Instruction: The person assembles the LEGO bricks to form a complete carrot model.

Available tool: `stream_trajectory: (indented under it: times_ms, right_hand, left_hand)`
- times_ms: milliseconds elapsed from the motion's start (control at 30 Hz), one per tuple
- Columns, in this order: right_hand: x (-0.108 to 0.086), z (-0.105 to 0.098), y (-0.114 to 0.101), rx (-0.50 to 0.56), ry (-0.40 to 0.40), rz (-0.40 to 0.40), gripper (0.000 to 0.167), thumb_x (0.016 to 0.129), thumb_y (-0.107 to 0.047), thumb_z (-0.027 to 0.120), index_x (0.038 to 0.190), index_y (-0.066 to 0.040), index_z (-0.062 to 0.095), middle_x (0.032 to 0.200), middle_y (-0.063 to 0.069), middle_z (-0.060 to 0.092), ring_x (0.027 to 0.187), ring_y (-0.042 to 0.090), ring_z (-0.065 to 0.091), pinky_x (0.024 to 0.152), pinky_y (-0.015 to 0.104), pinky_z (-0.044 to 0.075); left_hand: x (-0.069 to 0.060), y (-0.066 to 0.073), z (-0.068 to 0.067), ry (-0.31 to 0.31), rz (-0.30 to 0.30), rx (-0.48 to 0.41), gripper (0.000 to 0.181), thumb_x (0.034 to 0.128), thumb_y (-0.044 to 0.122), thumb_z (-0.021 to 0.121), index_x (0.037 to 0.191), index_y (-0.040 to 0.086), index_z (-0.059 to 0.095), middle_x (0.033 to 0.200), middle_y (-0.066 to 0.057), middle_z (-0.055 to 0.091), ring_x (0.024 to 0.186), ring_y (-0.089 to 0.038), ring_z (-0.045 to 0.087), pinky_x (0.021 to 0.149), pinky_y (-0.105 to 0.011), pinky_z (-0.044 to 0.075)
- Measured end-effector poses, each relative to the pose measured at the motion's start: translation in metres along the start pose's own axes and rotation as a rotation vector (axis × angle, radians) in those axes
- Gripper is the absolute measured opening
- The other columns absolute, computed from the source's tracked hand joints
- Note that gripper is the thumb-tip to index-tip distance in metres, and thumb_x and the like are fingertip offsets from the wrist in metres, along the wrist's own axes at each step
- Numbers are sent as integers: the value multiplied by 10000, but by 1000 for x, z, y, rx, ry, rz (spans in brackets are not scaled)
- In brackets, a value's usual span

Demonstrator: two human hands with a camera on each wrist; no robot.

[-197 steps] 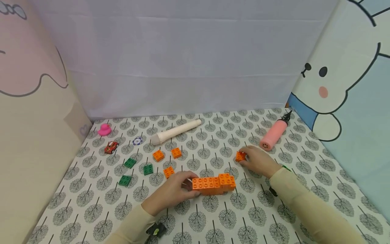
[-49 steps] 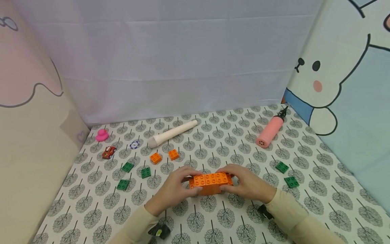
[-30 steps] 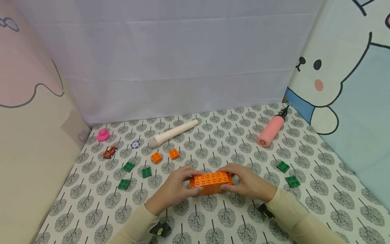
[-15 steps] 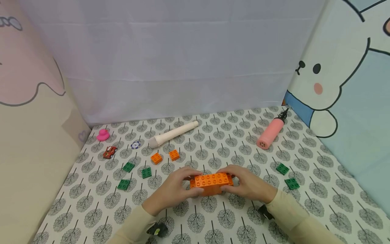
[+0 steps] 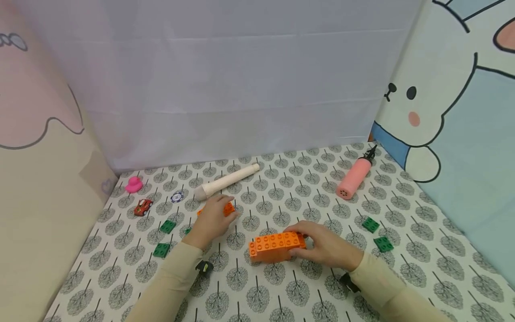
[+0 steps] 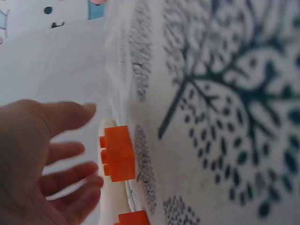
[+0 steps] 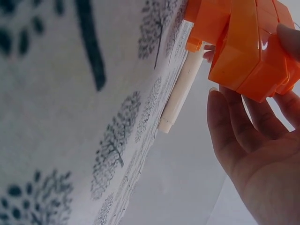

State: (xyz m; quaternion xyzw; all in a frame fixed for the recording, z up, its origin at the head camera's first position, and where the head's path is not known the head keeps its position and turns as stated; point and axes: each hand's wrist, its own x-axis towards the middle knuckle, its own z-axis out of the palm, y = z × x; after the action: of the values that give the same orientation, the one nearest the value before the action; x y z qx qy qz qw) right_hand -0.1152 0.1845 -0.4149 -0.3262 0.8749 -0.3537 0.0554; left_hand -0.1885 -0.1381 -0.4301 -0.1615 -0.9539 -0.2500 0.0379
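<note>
My right hand (image 5: 327,246) grips the right end of a row of joined orange toy bricks (image 5: 270,248) at the table's near middle; the right wrist view shows the joined bricks (image 7: 251,51) close up, thumb and fingers around them. My left hand (image 5: 211,220) hovers over two loose orange bricks farther left, partly covering them. One loose brick (image 5: 229,209) shows between thumb and fingers in the head view. Seen from the left wrist, the fingers are spread with a gap between them and that brick (image 6: 119,153); a second orange brick (image 6: 134,219) lies lower.
Green bricks lie on the left (image 5: 161,250) and right (image 5: 370,224) of the patterned cloth. Behind are a pale stick (image 5: 229,180), a pink pump (image 5: 354,180), a pink rubber duck (image 5: 134,184), a red toy car (image 5: 143,207) and a poker chip (image 5: 177,196).
My left hand has let go of the joined bricks and moved up and left to the loose ones. Earlier, my right hand brought an orange brick from the right; it still holds the row's right end.
</note>
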Motion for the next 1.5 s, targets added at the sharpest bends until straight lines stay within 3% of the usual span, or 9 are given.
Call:
stream_trajectory:
  times_ms: [167,300,467,600,733,900,1233,1333,1500]
  right_hand:
    - [0,2,0,11,-12,0,451,916,-413,701,1319,-233,605,1208,-111,637,1082,83,585,957,419,518]
    - [0,2,-1,16,-10,5,468,912,-417,703,1325,-221,605,1207,-109,639,1082,87,587,961,439,517]
    - [-1,0,-1,28,-7,5,484,904,-393,718,1328,-185,608,1194,-100,645,1056,86,597,941,431,532]
    - [-3,-1,1,51,0,17,508,896,-389,730,1331,-160,604,1161,-124,636,1021,70,595,921,409,544]
    - [-7,-4,2,46,11,32,513,888,-393,739,1331,-173,604,1156,-145,628,1024,64,590,921,400,544]
    - [-12,-5,5,35,17,67,548,882,-410,740,1351,-167,595,1222,-120,622,1050,72,592,926,397,542]
    - [-14,-6,10,47,26,16,427,914,-314,730,1313,-210,619,1190,-118,640,1018,62,604,887,364,558]
    - [-15,-6,10,44,29,27,426,917,-334,721,1315,-223,619,1190,-126,635,1017,58,602,890,365,557]
    - [-15,-6,9,30,32,17,416,923,-330,714,1312,-216,622,1186,-116,639,1010,62,605,880,367,559]
  left_hand:
    - [4,-5,2,-26,-102,60,581,895,262,753,1338,-62,563,1354,-245,545,1236,-397,528,1072,-522,441]
    - [5,-6,2,-19,-109,55,491,887,185,755,1285,-62,607,1229,-218,604,1066,-330,602,934,-461,538]
    - [4,-6,2,-20,-118,35,422,883,143,747,1246,-45,642,1125,-179,635,915,-248,591,792,-394,549]
    - [1,2,0,-21,-110,-7,470,870,214,761,1260,-18,641,1201,-174,633,1012,-288,612,894,-437,548]
    - [-10,21,-3,-10,-49,-118,496,867,290,768,1280,47,643,1261,-115,624,1161,-297,582,1014,-468,499]
    - [-26,50,-6,19,93,-275,425,863,296,783,1232,113,681,1114,17,643,1028,-189,593,916,-422,542]
    - [-46,90,-2,19,353,-370,412,856,293,794,1209,105,692,1101,77,645,1015,-82,592,900,-320,555]
    - [-46,97,3,-7,392,-388,416,855,268,796,1212,84,688,1115,54,634,1009,-89,583,890,-331,560]
    - [-44,105,9,-41,384,-348,414,857,284,789,1223,120,688,1152,52,634,1021,-79,567,871,-283,548]
